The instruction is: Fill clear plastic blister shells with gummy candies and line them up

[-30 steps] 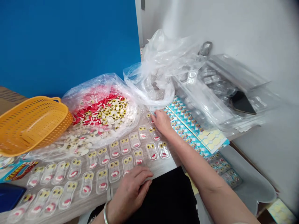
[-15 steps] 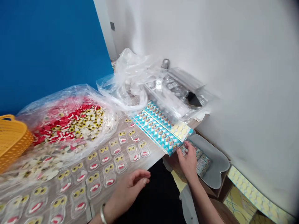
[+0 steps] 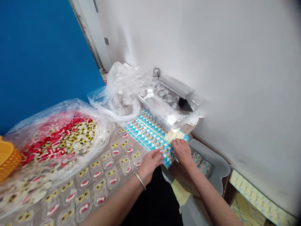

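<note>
A blue patterned sticker sheet (image 3: 150, 133) lies on top of others at the table's near right edge. Part of it is bare yellow backing (image 3: 176, 135). My right hand (image 3: 182, 153) bends over the sheet's right end, its fingers closed at the edge of the backing; the fingertips are partly hidden. My left hand (image 3: 150, 164), a bangle on its wrist, reaches over the sheet's near edge with fingers stretched out and holds nothing. Left of it, clear plastic shells (image 3: 113, 178) stand in rows, each with two yellow-ringed eye pieces and a red-and-white mouth piece.
A clear bag (image 3: 77, 133) of loose eye and mouth pieces spreads across the left, beside an orange basket (image 3: 9, 160). Behind the sheets are crumpled plastic (image 3: 124, 84) and a clear tray (image 3: 162, 108). Below the table's right edge, a grey-lined box (image 3: 219, 163) holds patterned packs.
My left hand has moved up and right to the sticker sheet. My right hand has come from the sheet's corner onto its right end, fingers now bent. The view has shifted slightly.
</note>
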### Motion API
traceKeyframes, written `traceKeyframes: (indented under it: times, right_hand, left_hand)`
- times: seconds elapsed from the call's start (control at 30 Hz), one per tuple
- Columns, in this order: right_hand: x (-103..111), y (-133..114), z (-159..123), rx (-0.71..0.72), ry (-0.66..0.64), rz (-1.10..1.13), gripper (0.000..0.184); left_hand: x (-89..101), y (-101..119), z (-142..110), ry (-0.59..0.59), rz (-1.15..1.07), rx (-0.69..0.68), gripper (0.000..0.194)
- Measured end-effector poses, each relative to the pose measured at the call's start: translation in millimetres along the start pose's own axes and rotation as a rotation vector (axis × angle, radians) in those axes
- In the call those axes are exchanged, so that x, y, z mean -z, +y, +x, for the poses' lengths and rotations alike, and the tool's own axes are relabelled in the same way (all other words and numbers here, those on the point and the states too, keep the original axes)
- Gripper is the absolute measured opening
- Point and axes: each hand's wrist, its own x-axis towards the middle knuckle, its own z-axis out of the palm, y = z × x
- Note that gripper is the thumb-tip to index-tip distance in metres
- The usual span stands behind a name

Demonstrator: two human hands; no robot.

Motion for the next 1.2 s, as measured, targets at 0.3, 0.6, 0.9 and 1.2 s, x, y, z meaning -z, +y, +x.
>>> traceKeyframes:
  times: [0.3,0.6,0.9,1.2]
  right_hand:
    - [7.8,-1.3,-4.5,0.076,-0.092,-0.078,0.027]
    - [43.9,-43.7,-13.6,0.074,-0.103,-0.112,0.024]
    - [66.0,-90.6,-24.0,0.148,-0.088,0.566,0.013]
    - [27.6,-81.6,3.3,0.180,-0.141,0.800,0.014]
  left_hand:
    - [-11.7,6.7,43.7,0.063,-0.070,-0.055,0.049]
    - [-7.5,6.4,25.9,0.008,-0.052,-0.043,0.055]
    - [35.2,-5.5,-5.9,0.089,0.035,-0.130,0.039]
    - [37.5,-8.7,-1.6,0.185,0.052,-0.128,0.024]
